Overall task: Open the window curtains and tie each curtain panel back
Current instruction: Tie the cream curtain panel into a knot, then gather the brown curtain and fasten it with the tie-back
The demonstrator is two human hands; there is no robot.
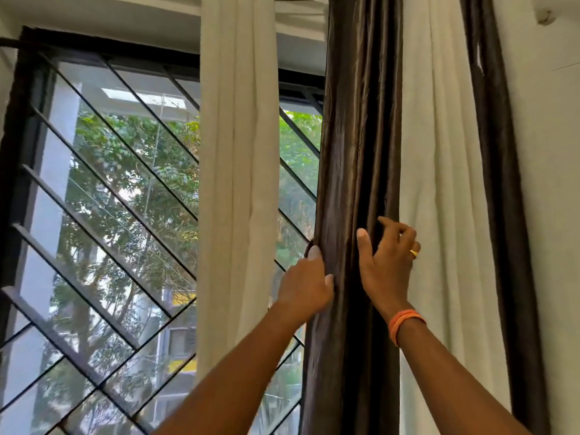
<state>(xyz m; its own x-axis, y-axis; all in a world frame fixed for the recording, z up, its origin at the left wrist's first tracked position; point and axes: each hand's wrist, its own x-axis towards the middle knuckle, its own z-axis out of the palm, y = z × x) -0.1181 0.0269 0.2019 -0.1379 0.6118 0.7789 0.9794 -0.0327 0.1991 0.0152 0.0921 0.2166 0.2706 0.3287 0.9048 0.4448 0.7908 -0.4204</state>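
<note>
At left, the barred window (pixel 103 199) and a hanging cream curtain (pixel 238 183). My left hand (pixel 306 287) grips the bunched brown curtain (pixel 354 152) at its left edge; my right hand (pixel 387 255), fingers (pixel 364 243) curled, gathers its folds. It looks soft, light, slippery; I'd hold it mid-height.

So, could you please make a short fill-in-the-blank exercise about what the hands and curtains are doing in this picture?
1. Both hands gather the ____ brown curtain into folds.
2. The right hand wears a gold ____ on one finger.
3. The wrist below the right hand carries an ____ band.
4. Left of the left hand, a white curtain hangs before the window's ____ black bars.

Missing words: dark; ring; orange; diagonal
</note>
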